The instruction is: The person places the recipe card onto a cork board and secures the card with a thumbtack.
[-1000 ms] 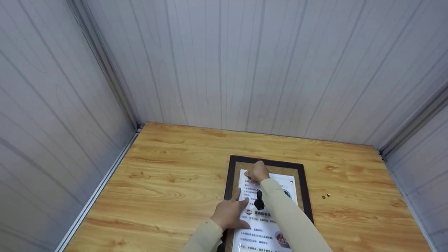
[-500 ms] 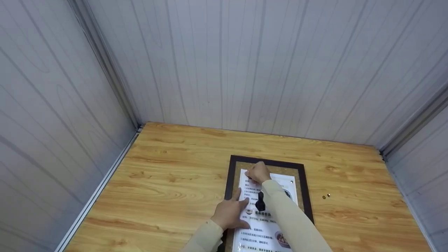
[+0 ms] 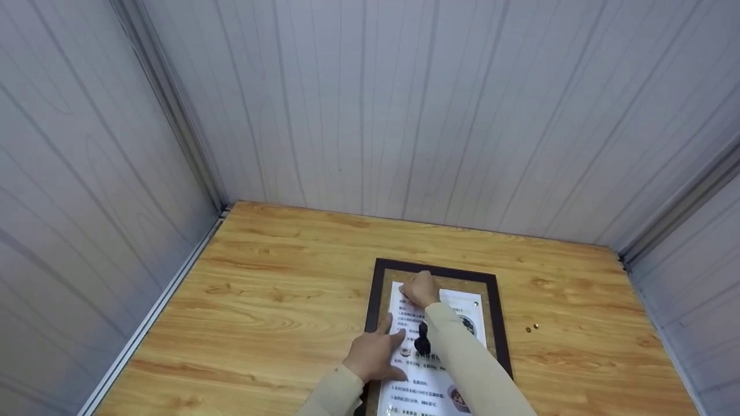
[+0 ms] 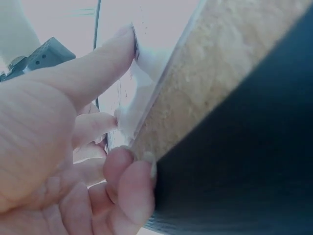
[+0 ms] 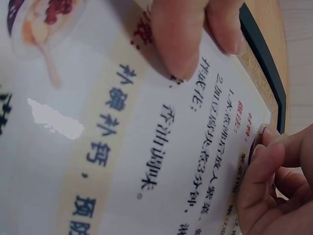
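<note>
A white printed sheet (image 3: pixel 417 381) lies on a cork board with a dark frame (image 3: pixel 502 323). At its top left corner my right hand (image 3: pixel 421 289) is bent down; in the right wrist view its thumb and finger (image 5: pixel 266 164) pinch a small dark round piece (image 5: pixel 255 147) against the sheet. My left hand (image 3: pixel 373 353) rests with spread fingers over the sheet's left edge, and in the left wrist view its thumb (image 4: pixel 105 63) touches the sheet (image 4: pixel 151 44) beside bare cork (image 4: pixel 186 93). A small shiny tack (image 3: pixel 476 303) sits at the sheet's top right corner.
Two small metallic pieces (image 3: pixel 536 326) lie on the wooden table (image 3: pixel 277 289) to the right of the frame. Pale panel walls (image 3: pixel 358 115) stand behind the table and on both sides. My right sleeve (image 3: pixel 471 358) crosses over the sheet.
The whole head view has shifted slightly, so the board appears a little further left and lower. Both hands keep nearly the same places on the sheet.
</note>
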Demonstrator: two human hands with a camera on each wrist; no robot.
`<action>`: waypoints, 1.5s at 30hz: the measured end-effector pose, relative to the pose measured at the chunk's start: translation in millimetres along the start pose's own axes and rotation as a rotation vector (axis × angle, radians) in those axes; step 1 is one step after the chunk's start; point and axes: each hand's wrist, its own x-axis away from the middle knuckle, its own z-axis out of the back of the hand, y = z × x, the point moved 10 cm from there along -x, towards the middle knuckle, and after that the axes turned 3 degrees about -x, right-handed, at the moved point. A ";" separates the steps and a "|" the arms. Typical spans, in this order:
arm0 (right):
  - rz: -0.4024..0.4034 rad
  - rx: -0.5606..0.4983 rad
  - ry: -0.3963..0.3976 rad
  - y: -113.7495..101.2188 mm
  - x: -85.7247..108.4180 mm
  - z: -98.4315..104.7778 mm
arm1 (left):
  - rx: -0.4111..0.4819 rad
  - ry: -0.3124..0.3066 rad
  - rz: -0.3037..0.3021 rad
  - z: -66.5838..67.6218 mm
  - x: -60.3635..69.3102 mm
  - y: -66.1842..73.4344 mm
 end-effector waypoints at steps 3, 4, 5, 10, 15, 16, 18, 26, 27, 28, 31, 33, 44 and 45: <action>0.012 -0.012 0.011 -1.2 -0.1 1.0 | -0.005 0.007 -0.006 1.7 -0.1 0.4; 0.016 -0.017 0.014 -1.1 0.0 1.4 | -0.006 0.010 -0.009 2.2 -0.1 0.8; 0.024 -0.018 0.017 -1.1 0.2 1.8 | -0.004 0.008 -0.009 1.8 0.1 0.9; 0.038 -0.051 0.030 0.8 2.4 2.6 | -0.013 -0.005 -0.011 -1.0 1.6 1.1; 0.027 -0.109 0.064 0.3 5.9 3.9 | -0.023 -0.011 -0.011 -0.2 2.0 1.0; 0.028 -0.120 0.072 -0.6 6.9 4.3 | -0.023 -0.013 -0.007 0.2 2.0 0.7; 0.034 -0.148 0.080 -2.2 8.7 4.1 | -0.022 -0.013 -0.001 1.5 2.2 0.1; 0.082 -0.171 0.145 -3.4 16.4 5.0 | -0.024 -0.012 0.009 1.1 2.9 -0.9; 0.083 -0.177 0.151 -2.0 17.1 4.9 | -0.024 -0.016 0.007 0.3 2.9 -0.5; 0.085 -0.180 0.153 -0.5 17.5 4.6 | -0.023 -0.019 0.005 -0.5 3.2 0.0; 0.078 -0.208 0.149 5.9 19.2 3.5 | -0.022 -0.024 -0.006 -3.0 4.0 2.5; 0.075 -0.232 0.148 10.1 19.6 4.6 | -0.023 -0.024 -0.014 -3.8 4.3 4.3; 0.068 -0.386 -0.111 6.3 19.2 -2.2 | -0.038 0.001 -0.026 0.9 4.2 2.7; 0.084 -0.379 -0.131 4.9 20.2 -2.9 | -0.032 0.001 -0.021 1.0 4.4 1.6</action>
